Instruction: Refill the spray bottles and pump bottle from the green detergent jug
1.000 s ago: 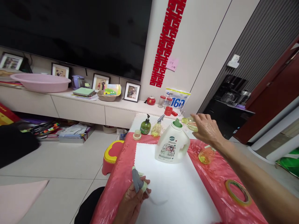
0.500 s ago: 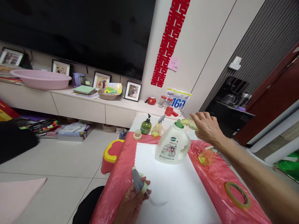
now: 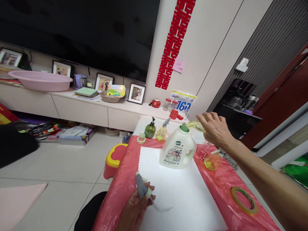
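Note:
My right hand [image 3: 215, 129] is closed round a small clear bottle [image 3: 196, 125] of yellow liquid, tipped with its mouth toward the green funnel [image 3: 184, 127] in the neck of a large white jug [image 3: 177, 150]. The jug stands on a white sheet [image 3: 178, 195] over a red table cover [image 3: 121, 189]. My left hand [image 3: 136, 210] rests at the table's near edge, fingers closed on a grey and pale green pump head [image 3: 142, 189].
A clear pump bottle [image 3: 211, 161] with yellow liquid lies right of the jug. A tape roll [image 3: 243, 199] lies at the right. A green pump bottle [image 3: 150, 129], a spray bottle [image 3: 161, 132] and a cap [image 3: 141, 139] stand at the far end. A yellow and red stool [image 3: 115, 160] is on the floor.
My right hand has risen slightly with the small bottle, keeping it tipped at the funnel. The left hand has not moved.

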A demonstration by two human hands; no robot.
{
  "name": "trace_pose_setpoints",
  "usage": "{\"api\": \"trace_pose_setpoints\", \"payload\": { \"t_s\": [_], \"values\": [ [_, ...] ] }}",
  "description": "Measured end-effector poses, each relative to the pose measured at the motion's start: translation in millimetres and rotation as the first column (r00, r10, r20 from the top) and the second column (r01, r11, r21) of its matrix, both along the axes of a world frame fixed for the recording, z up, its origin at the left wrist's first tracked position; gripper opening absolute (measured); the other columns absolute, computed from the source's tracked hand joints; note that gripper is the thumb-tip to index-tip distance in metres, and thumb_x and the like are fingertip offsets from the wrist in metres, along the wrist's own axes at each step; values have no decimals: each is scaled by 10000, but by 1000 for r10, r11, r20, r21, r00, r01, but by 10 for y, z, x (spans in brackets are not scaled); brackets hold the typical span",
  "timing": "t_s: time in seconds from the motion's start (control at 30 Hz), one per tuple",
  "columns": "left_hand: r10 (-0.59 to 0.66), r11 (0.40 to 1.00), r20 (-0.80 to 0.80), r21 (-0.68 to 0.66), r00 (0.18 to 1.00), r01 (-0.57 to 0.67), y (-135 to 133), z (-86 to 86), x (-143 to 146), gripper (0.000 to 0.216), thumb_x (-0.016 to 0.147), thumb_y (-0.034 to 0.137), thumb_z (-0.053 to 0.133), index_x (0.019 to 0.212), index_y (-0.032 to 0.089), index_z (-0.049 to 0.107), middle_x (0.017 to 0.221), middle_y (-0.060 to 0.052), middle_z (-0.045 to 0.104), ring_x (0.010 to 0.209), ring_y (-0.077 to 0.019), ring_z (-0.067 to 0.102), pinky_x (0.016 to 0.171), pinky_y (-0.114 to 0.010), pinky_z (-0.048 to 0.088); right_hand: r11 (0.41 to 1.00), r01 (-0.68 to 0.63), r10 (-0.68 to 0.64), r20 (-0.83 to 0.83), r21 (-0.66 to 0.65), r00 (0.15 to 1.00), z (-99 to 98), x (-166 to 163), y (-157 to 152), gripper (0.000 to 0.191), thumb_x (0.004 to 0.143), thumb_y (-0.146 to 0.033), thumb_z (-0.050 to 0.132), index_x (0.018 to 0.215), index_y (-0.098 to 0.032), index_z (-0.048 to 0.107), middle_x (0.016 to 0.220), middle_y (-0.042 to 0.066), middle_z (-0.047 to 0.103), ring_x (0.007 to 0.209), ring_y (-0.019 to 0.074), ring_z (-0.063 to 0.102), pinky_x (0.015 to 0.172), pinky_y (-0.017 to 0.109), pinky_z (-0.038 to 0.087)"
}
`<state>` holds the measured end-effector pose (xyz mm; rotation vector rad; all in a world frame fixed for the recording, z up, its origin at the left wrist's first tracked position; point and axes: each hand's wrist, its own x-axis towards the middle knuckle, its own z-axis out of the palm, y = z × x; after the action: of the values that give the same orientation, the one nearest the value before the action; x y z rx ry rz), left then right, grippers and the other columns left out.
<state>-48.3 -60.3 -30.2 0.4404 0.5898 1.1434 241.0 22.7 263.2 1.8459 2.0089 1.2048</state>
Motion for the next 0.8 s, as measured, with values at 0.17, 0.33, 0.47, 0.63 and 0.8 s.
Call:
{"api": "trace_pose_setpoints", "payload": {
  "t_s": [0.17,0.33,0.47,0.63,0.8],
  "values": [
    [0,1000,-4,8,1000,0,-4,17,1,437,667,372,890,1053,217,755,1066,-119,732,819,-233,701,780,-365,525,1000,-19,18,32,10,999,32,-1,9,631,755,-67,500,1359,-238,448,1309,128,548,1174,294,426,788,402,305],
    [1,1000,15,-5,1000,-1,-10,63,11,425,635,375,913,1015,242,777,1027,-87,737,804,-201,699,751,-313,515,998,-50,47,87,25,995,56,9,29,641,743,-59,493,1360,-230,450,1330,146,539,1199,310,407,823,421,312],
    [8,1000,11,-15,1000,-8,-14,80,14,425,620,377,921,998,242,783,1021,-83,737,802,-201,698,741,-309,510,997,-62,57,107,41,993,88,-24,25,618,761,-47,476,1354,-218,459,1356,152,521,1222,313,399,849,438,313],
    [17,1000,6,-13,1000,-17,-41,109,5,445,637,378,910,1030,222,774,1053,-105,734,831,-225,694,771,-339,518,997,-72,66,141,42,988,124,-62,21,608,777,-27,451,1355,-214,457,1375,152,510,1263,313,382,892,453,319],
    [31,999,10,-17,999,-31,-59,134,10,446,633,370,912,1030,220,773,1045,-102,736,816,-216,695,761,-323,517,996,-78,69,190,44,979,143,-106,29,602,779,-37,475,1353,-218,461,1398,156,500,1281,320,377,914,474,332]
  ]
}}
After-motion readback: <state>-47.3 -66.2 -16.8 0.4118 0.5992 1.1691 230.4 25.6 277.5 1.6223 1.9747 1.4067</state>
